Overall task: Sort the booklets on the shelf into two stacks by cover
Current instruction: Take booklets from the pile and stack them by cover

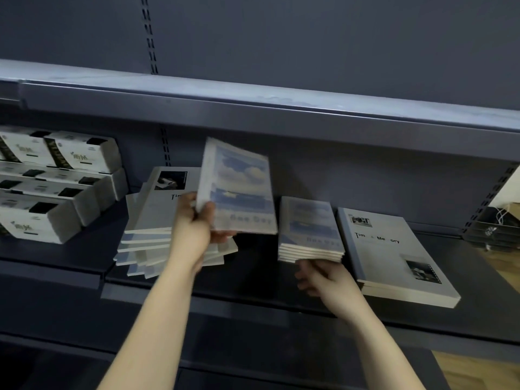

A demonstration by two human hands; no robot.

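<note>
My left hand [194, 223] grips a cloud-cover booklet [239, 187] by its lower left corner and holds it tilted above the shelf. Under it lies a fanned, untidy pile of booklets [149, 232] with a grey "Time & Memory" cover on top. To the right stands a neat stack of cloud-cover booklets [309, 229]. My right hand [326, 280] rests at that stack's front edge, fingers touching its lower booklets. Further right lies a stack of grey "Time & Memory" booklets [394, 254].
White boxes with black-and-gold labels [56, 178] are piled at the left of the dark shelf [253, 280]. Another shelf [253, 105] overhangs closely above. A dark wire basket [495, 229] sits at the far right.
</note>
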